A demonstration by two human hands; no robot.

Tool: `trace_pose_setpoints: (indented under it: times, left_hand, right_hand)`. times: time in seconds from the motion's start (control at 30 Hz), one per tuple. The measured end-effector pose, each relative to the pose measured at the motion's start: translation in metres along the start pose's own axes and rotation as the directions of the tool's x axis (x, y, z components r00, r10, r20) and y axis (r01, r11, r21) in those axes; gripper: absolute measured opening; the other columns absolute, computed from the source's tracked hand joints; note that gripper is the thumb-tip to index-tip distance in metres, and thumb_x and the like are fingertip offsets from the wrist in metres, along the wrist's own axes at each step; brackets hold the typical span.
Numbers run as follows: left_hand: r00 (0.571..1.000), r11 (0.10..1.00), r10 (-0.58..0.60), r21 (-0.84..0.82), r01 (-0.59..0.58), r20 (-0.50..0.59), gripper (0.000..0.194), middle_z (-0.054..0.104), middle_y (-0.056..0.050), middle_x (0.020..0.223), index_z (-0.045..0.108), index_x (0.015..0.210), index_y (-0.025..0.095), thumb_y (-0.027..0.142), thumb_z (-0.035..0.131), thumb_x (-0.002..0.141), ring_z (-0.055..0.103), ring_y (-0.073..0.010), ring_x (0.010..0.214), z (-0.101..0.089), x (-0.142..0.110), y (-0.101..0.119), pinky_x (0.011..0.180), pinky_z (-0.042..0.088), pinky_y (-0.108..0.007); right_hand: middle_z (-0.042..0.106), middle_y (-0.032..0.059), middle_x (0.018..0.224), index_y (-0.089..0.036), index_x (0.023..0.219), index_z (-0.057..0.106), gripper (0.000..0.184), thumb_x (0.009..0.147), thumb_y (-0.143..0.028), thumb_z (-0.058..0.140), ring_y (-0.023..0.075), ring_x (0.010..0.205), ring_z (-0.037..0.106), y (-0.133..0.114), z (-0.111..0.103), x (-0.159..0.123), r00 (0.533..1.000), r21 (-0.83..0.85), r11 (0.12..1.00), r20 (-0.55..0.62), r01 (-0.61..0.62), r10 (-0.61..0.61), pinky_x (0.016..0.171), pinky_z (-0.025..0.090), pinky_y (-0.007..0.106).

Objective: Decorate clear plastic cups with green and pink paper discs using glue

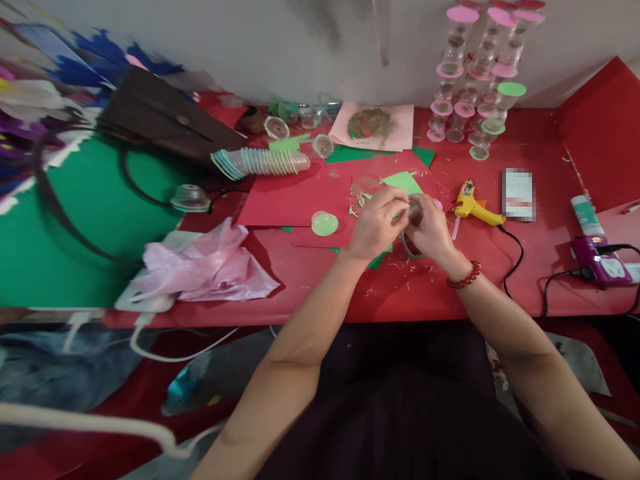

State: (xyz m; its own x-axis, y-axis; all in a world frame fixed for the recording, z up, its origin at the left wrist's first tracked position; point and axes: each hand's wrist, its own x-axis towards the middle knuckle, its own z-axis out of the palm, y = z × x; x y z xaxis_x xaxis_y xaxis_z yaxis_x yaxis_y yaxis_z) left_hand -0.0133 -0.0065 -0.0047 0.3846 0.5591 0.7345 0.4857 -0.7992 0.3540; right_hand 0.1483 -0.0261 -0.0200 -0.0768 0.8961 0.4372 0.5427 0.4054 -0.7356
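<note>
Both hands meet over the red table (320, 293). My left hand (376, 223) is closed in a pinch on a small clear plastic cup (415, 212). My right hand (431, 230), with a red bead bracelet on its wrist, wraps around the same cup from the right. A light green paper piece (403, 181) lies just beyond the fingers. A round green lid (325, 223) rests on the table to the left of my left hand. Small paper scraps lie under the hands.
A yellow glue gun (473, 208) lies right of the hands, its black cord trailing toward the edge. Stacked clear cups with pink lids (470, 73) stand at the back. A lying stack of cups (263, 161), crumpled pink paper (205, 267) and a purple device (600, 261) surround the spot.
</note>
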Motion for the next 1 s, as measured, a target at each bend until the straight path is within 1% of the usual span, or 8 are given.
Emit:
trace_pose_setpoints:
  times: [0.17, 0.33, 0.43, 0.53, 0.67, 0.8, 0.93, 1.0]
  left_hand:
    - [0.998, 0.996, -0.012, -0.086, 0.006, -0.068, 0.015, 0.073, -0.005, 0.106, 0.072, 0.094, 0.023, 0.013, 0.062, 0.098, 0.070, -0.0189, 0.101, 0.000, 0.001, -0.001, 0.095, 0.059, -0.038]
    - [0.999, 0.993, -0.035, -0.110, 0.036, 0.015, 0.011, 0.074, -0.006, 0.110, 0.078, 0.096, 0.025, 0.025, 0.068, 0.101, 0.070, -0.0209, 0.105, -0.011, 0.006, -0.004, 0.095, 0.059, -0.039]
    - [1.000, 0.994, -0.028, -0.102, 0.029, 0.011, 0.012, 0.074, -0.006, 0.107, 0.077, 0.091, 0.025, 0.025, 0.069, 0.100, 0.070, -0.0213, 0.103, -0.013, 0.005, -0.004, 0.094, 0.060, -0.040]
    - [0.998, 0.997, -0.047, -0.069, 0.044, -0.051, 0.019, 0.072, -0.006, 0.104, 0.073, 0.088, 0.025, 0.021, 0.060, 0.102, 0.069, -0.0219, 0.101, -0.008, 0.000, 0.004, 0.093, 0.060, -0.042]
    - [0.979, 0.993, -0.118, -0.006, 0.119, -0.167, 0.024, 0.069, -0.008, 0.106, 0.065, 0.087, 0.025, 0.017, 0.049, 0.103, 0.068, -0.0233, 0.101, 0.001, -0.003, 0.015, 0.095, 0.059, -0.043]
    - [0.954, 0.983, -0.184, -0.020, 0.184, -0.238, 0.020, 0.069, -0.008, 0.105, 0.062, 0.085, 0.024, 0.019, 0.052, 0.102, 0.068, -0.0231, 0.100, 0.001, 0.000, 0.013, 0.090, 0.059, -0.040]
    - [0.936, 0.948, -0.296, -0.176, 0.264, -0.189, 0.023, 0.070, -0.005, 0.096, 0.064, 0.084, 0.024, 0.026, 0.057, 0.105, 0.067, -0.0193, 0.092, -0.009, 0.003, 0.005, 0.082, 0.058, -0.034]
    - [0.944, 0.935, -0.302, -0.236, 0.265, -0.137, 0.023, 0.071, -0.004, 0.095, 0.069, 0.085, 0.024, 0.032, 0.061, 0.106, 0.068, -0.0183, 0.091, -0.012, 0.004, 0.004, 0.082, 0.058, -0.032]
  right_hand:
    - [0.074, 0.0080, 0.110, -0.024, 0.115, 0.060, 0.041, 0.075, -0.015, 0.066, 0.0202, 0.083, 0.069, -0.003, -0.002, 0.001, 1.000, 0.034, 0.999, -0.016, 0.011, -0.011, 0.076, 0.058, 0.036]
    - [0.075, 0.0071, 0.107, -0.023, 0.114, 0.060, 0.043, 0.074, -0.008, 0.060, 0.0204, 0.084, 0.069, -0.005, -0.001, 0.001, 0.999, 0.062, 0.998, -0.034, -0.004, 0.006, 0.078, 0.058, 0.036]
    - [0.074, 0.0084, 0.108, -0.023, 0.114, 0.060, 0.043, 0.074, -0.008, 0.062, 0.0225, 0.090, 0.070, -0.005, 0.000, 0.000, 0.999, 0.053, 0.998, -0.040, 0.020, -0.018, 0.081, 0.059, 0.038]
    - [0.074, 0.0091, 0.110, -0.024, 0.114, 0.060, 0.041, 0.076, -0.010, 0.062, 0.0232, 0.093, 0.070, -0.006, 0.001, -0.001, 0.999, 0.052, 0.998, -0.033, 0.036, -0.035, 0.082, 0.060, 0.039]
    - [0.074, 0.0096, 0.109, -0.024, 0.112, 0.058, 0.038, 0.077, -0.011, 0.062, 0.0239, 0.093, 0.070, -0.012, 0.005, -0.005, 0.999, 0.074, 0.996, -0.017, 0.043, -0.042, 0.081, 0.060, 0.039]
    - [0.074, 0.0088, 0.108, -0.024, 0.110, 0.058, 0.042, 0.072, -0.008, 0.064, 0.0240, 0.092, 0.070, -0.016, 0.010, -0.009, 0.999, 0.092, 0.995, 0.032, 0.036, -0.039, 0.081, 0.060, 0.039]
    - [0.074, 0.0079, 0.108, -0.024, 0.115, 0.058, 0.043, 0.074, -0.009, 0.062, 0.0221, 0.090, 0.071, -0.015, 0.009, -0.006, 0.999, 0.149, 0.988, -0.007, -0.032, 0.034, 0.081, 0.061, 0.038]
    - [0.073, 0.0067, 0.106, -0.024, 0.115, 0.057, 0.045, 0.073, -0.009, 0.062, 0.0210, 0.086, 0.071, -0.014, 0.005, -0.004, 0.998, 0.158, 0.986, -0.017, -0.055, 0.059, 0.078, 0.060, 0.036]
